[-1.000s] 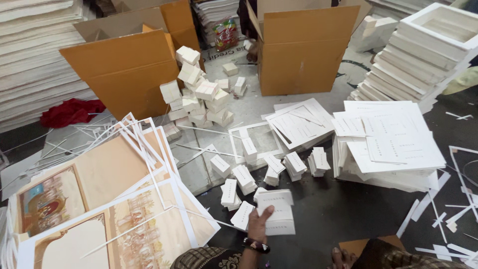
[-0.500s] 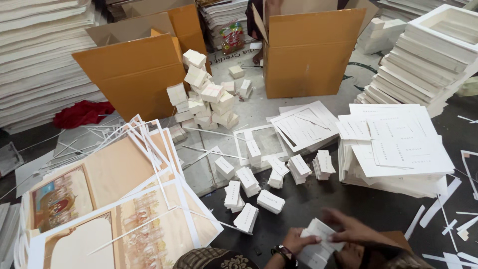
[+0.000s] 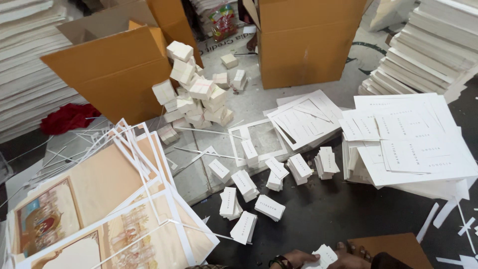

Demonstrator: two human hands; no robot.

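Observation:
At the bottom edge, my left hand (image 3: 298, 258), with a dark bracelet at the wrist, and my right hand (image 3: 350, 259) both grip a small stack of white cards (image 3: 324, 254), held close to my body. Just ahead on the dark floor lie several small bundles of the same white cards (image 3: 269, 207), scattered and apart from my hands. Farther off, a heap of white card bundles (image 3: 195, 95) leans against an open cardboard box (image 3: 119, 74). Most of both hands is cut off by the frame.
A second cardboard box (image 3: 303, 45) stands at the back. Large white printed sheets (image 3: 413, 144) are stacked at right, picture sheets with white trim strips (image 3: 99, 209) at left. A red cloth (image 3: 67, 117), tall white board stacks (image 3: 438, 50) and a brown board (image 3: 398, 249) surround the spot.
My left hand reached out to a card bundle on the floor, then drew back. Both hands now hold the cards near the bottom edge. The view has tilted slightly.

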